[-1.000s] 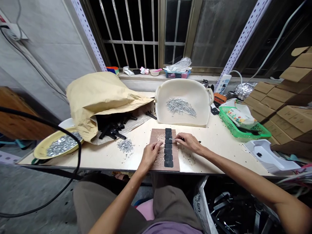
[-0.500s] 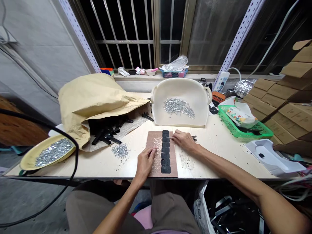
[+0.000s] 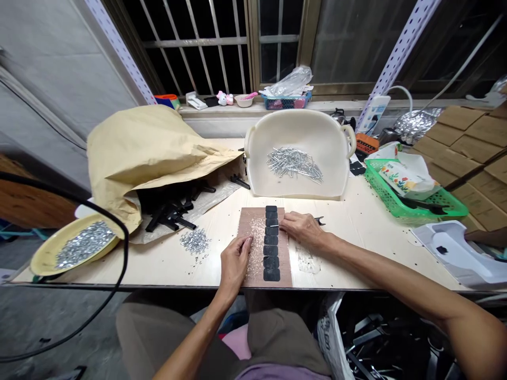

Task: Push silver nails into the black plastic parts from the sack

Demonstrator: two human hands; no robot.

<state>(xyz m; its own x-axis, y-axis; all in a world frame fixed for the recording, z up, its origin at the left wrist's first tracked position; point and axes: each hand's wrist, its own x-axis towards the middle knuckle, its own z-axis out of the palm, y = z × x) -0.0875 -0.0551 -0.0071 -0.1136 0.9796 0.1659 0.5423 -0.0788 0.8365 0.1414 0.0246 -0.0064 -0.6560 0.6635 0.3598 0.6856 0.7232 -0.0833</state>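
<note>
A brown board [image 3: 285,264] lies at the table's front, with a column of black rounded pads [image 3: 271,262] running down it. Small pale bits [image 3: 257,232] are scattered over its left half. My left hand [image 3: 234,261] rests at the board's left edge, thumb and fingers pinched; whatever they hold is too small to make out. From the right, my right hand [image 3: 303,228] closes on a thin silvery metal pin [image 3: 274,226], which reaches over an upper pad. A black forked piece [image 3: 320,220] shows behind that hand; whether it is held is unclear.
A cream basin [image 3: 297,187] holds metal pins. Left are a paper sack [image 3: 146,142] spilling black parts, a yellow dish [image 3: 43,256] and a pile of small metal pieces [image 3: 195,241]. A green basket [image 3: 412,210], white tray [image 3: 461,253] and cardboard boxes [image 3: 459,142] stand right.
The view has shifted slightly. My right fingers have drawn in closer around the pin over the pads. My left hand stays pinched by the board's left side, slightly lower along it.
</note>
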